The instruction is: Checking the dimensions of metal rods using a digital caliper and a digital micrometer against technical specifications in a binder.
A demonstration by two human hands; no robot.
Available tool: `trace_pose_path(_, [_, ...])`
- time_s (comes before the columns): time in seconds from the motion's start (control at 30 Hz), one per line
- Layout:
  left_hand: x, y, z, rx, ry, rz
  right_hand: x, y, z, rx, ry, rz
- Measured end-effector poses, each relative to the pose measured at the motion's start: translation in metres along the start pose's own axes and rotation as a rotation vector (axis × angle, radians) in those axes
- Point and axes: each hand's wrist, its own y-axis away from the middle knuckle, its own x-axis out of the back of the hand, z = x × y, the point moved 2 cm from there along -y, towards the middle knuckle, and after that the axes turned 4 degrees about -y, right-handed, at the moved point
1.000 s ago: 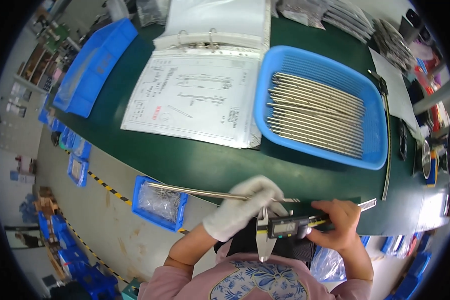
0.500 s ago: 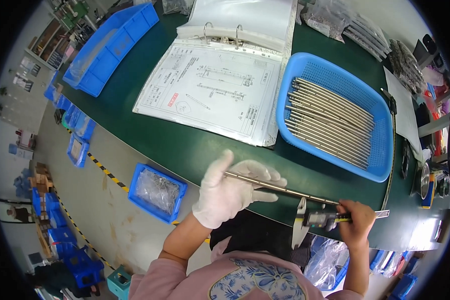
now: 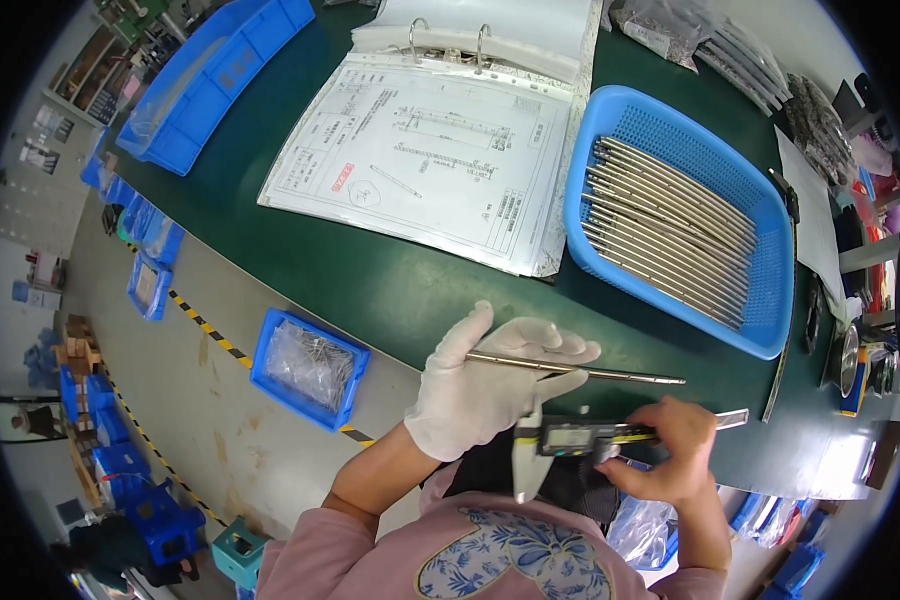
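Note:
My left hand (image 3: 480, 385), in a white glove, holds a thin metal rod (image 3: 620, 375) across its palm, fingers stretched toward the right. Small dark marks run along the rod, and its far end sticks out to the right, touching nothing. Bare, my right hand (image 3: 675, 450) grips a digital caliper (image 3: 570, 437) by its beam and slider, thumb below. The caliper's jaws lie just below the gloved fingers and the rod; whether they touch the rod I cannot tell.
A light blue perforated basket (image 3: 580, 225) of similar rods stands at the right. Behind my hands lies an open ring binder (image 3: 410, 170) with a technical drawing. A long blue bin (image 3: 185, 125) sits at the back left. Bagged parts (image 3: 660, 30) lie at the back right.
My right hand has let go of the rod's right end and moved left and down with the caliper. My left hand has shifted slightly right with the rod.

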Motion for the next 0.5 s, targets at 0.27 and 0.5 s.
trace_pose_path(0.27, [-0.001, 0.005, -0.003, 0.054, 0.034, 0.098, -0.032, -0.021, -0.014, 0.060, 0.035, 0.005])
trace_pose_path(0.5, [0.000, 0.004, -0.002, 0.080, 0.107, 0.054, -0.038, -0.022, -0.012, 0.054, 0.034, -0.003])
